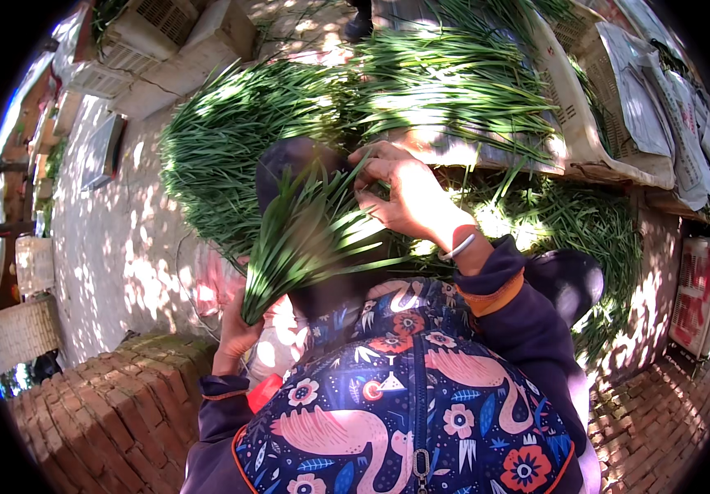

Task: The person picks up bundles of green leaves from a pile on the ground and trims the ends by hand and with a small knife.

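My left hand [239, 333] grips a bunch of long flat green leaves [296, 247], which look like garlic chives, at its narrow lower end. The leaves fan out up and to the right over my dark-clad knee [290, 160]. At their upper right tips is my right hand [407, 191], its fingers curled; whether a leaf is pinched between them cannot be made out. Just beyond both hands lies a large heap of the same leaves [219, 148]. More leaves are laid in rows [447, 92] on a low board [515, 157] to the right of it.
Loose leaf scraps [583, 228] cover the ground by my right knee [565, 281]. Plastic crates [577, 123] stand at the right, pale bins [176, 62] at the upper left. A brick ledge [108, 407] runs at lower left. A dark shoe [359, 25] shows at the top.
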Tool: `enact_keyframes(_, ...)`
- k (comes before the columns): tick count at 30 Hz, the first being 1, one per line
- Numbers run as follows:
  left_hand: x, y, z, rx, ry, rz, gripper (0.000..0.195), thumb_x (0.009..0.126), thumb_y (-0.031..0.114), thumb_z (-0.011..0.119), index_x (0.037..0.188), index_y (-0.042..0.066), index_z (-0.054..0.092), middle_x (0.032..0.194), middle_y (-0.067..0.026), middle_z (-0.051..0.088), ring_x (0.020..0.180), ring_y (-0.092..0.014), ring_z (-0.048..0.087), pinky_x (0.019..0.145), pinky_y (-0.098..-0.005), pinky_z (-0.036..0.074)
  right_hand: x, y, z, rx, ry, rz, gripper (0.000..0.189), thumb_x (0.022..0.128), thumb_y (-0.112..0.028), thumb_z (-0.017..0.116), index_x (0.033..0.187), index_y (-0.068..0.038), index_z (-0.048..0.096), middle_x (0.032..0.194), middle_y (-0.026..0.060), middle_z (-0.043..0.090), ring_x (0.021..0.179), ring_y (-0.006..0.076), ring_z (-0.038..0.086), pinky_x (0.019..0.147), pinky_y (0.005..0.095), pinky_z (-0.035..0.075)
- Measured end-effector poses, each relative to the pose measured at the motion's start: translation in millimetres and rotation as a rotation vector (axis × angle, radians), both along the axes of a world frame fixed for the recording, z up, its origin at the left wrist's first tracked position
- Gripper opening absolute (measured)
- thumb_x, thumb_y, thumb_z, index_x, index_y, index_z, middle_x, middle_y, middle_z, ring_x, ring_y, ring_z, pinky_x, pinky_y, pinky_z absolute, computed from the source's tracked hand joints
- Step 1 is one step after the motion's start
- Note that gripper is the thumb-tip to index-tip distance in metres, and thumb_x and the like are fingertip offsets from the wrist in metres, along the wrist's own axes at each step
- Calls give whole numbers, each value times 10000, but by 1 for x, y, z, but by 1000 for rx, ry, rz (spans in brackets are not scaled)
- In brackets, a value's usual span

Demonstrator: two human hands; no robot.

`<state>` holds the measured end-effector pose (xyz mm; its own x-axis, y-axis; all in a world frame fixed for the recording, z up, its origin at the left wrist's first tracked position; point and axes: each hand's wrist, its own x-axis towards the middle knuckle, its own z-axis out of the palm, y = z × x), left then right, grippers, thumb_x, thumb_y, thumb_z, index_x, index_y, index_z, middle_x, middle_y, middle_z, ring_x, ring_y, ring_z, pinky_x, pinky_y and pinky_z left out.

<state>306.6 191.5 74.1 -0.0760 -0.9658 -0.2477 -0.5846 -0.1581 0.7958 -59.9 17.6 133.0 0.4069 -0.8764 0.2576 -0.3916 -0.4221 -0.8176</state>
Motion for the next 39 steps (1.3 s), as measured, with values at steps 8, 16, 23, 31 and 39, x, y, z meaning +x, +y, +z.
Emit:
enact_keyframes(8,1,1,-3,-25,-50,-35,444,712,-58,568,1146,26,528,980,-71,640,913,-147,609,777,-269,475,1,10,-9,86,-198,-180,116,762,-33,684,857,7,630,1062,104,639,951,257,614,849,333,488)
enact_keyframes(16,6,7,-10,-3,50,2,430,724,-39,605,1144,12,530,990,-60,624,929,-131,580,823,-273,460,-34,11,1,22,-247,-375,192,814,-85,677,1003,-55,671,842,58,634,784,164,612,736,289,492)
enact_keyframes(23,12,8,-18,29,89,19,426,736,-48,596,1153,13,532,1007,-57,627,939,-126,582,833,-267,462,-25,9,17,300,-82,-153,200,833,-149,684,976,-10,684,801,65,647,690,113,579,641,259,472)
enact_keyframes(31,9,7,-13,-9,55,-1,424,716,-57,572,1132,16,532,990,-79,632,914,-157,602,805,-280,470,-26,6,8,108,82,-21,145,818,-139,621,867,-4,639,779,115,615,730,258,615,658,370,491)
enact_keyframes(39,2,0,-6,-76,-35,-70,411,711,-67,569,1110,27,533,956,-90,650,897,-179,634,762,-292,485,-51,8,17,-219,62,-106,113,822,-109,627,842,-7,585,796,130,581,732,316,577,662,371,473)
